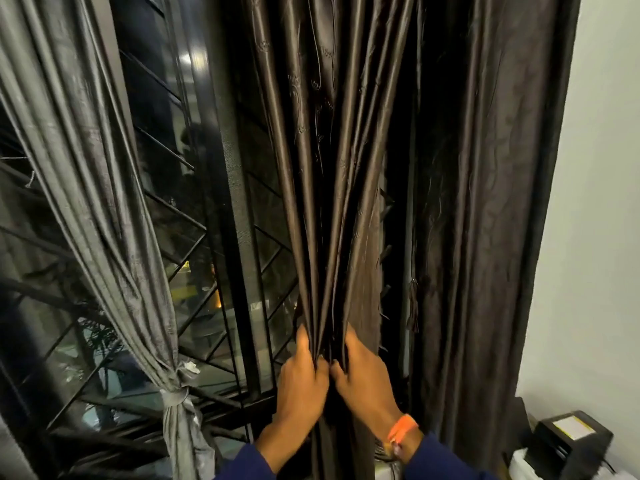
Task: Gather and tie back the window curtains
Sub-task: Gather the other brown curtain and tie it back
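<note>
A shiny dark brown curtain [332, 174] hangs in the middle of the window, bunched into narrow folds. My left hand [303, 379] grips the bunch from the left and my right hand [363, 375] grips it from the right, thumbs almost touching. An orange band sits on my right wrist. A grey curtain [100, 216] on the left is gathered and knotted with a grey tie [176, 398] low down. A darker curtain panel [485, 220] hangs loose on the right, with a thin tassel cord [412, 306] beside it.
Behind the curtains is a window with a black metal grille [207, 237] and dark glass. A white wall [595, 220] stands at the right. A black box [571, 441] sits on a surface in the bottom right corner.
</note>
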